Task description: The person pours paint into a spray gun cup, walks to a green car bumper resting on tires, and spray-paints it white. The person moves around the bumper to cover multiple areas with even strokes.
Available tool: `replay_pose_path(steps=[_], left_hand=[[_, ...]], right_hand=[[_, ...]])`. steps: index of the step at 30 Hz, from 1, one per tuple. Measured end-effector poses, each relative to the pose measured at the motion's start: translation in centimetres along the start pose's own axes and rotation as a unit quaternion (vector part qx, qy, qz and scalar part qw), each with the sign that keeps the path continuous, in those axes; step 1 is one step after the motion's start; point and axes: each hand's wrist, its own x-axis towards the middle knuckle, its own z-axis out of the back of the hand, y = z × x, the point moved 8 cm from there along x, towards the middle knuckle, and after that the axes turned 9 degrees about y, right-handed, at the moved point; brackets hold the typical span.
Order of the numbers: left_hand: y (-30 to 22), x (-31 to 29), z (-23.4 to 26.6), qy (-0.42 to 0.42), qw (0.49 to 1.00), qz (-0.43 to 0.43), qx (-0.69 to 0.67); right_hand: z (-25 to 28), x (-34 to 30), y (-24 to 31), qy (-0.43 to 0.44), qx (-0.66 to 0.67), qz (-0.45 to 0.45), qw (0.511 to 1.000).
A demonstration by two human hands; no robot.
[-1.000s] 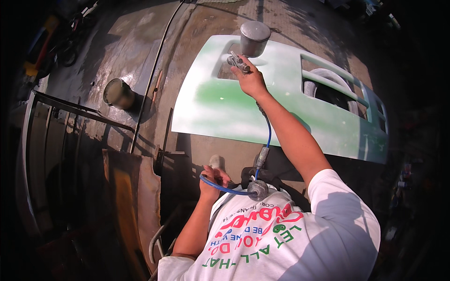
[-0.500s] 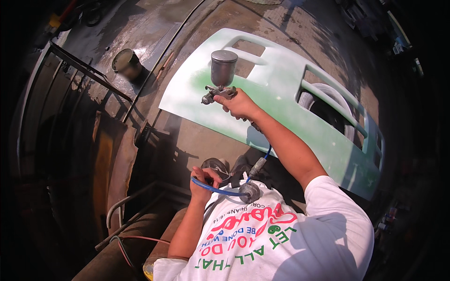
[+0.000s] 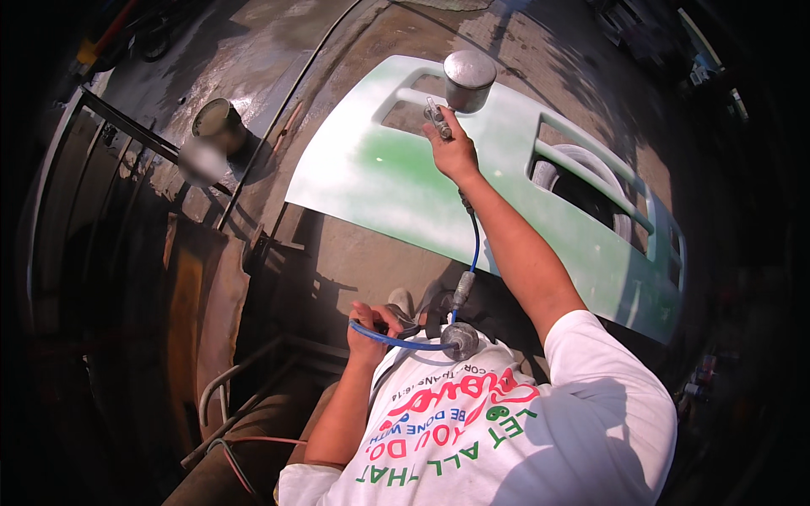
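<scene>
My right hand [image 3: 456, 154] is closed round the handle of a metal spray gun [image 3: 469, 82] with a silver cup on top. It is held over the far part of a large vehicle bumper [image 3: 498, 194], which is coated in white with green showing through. A blue air hose [image 3: 395, 342] runs from the gun's handle through a grey coupling [image 3: 463, 291] to a round grey fitting [image 3: 461, 341] against my shirt. My left hand [image 3: 372, 329] grips the hose's loop by my waist. The gun's trigger is hidden behind my fingers.
A dark bucket [image 3: 221, 126] stands on wet concrete at the far left. A metal railing [image 3: 135, 122] and a rusty sheet [image 3: 226, 295] line my left side. Thick brown pipes [image 3: 245, 434] lie at lower left. A tyre [image 3: 620, 223] shows through the bumper's opening.
My right hand has carried the spray gun away from me and to the right, turning it so its nozzle no longer points left. The left hand keeps its hold on the hose.
</scene>
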Motion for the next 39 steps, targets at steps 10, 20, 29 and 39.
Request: replay_pose_path(steps=[10, 20, 29, 39], left_hand=[[0.6, 0.6, -0.1, 0.022, 0.997, 0.055, -0.041], [1.3, 0.8, -2.0, 0.049, 0.997, 0.054, -0.027], [2.6, 0.6, -3.4, 0.069, 0.996, 0.057, -0.025], [4.0, 0.7, -6.2, 0.053, 0.995, 0.08, 0.002]], right_hand=[[-3.1, -10.0, 0.7, 0.279, 0.042, -0.053, 0.958], [3.8, -3.6, -2.2, 0.114, 0.025, -0.034, 0.993], [4.5, -6.3, -1.3, 0.083, -0.004, 0.014, 0.996], [3.4, -14.2, -4.4, 0.352, 0.011, -0.152, 0.924]])
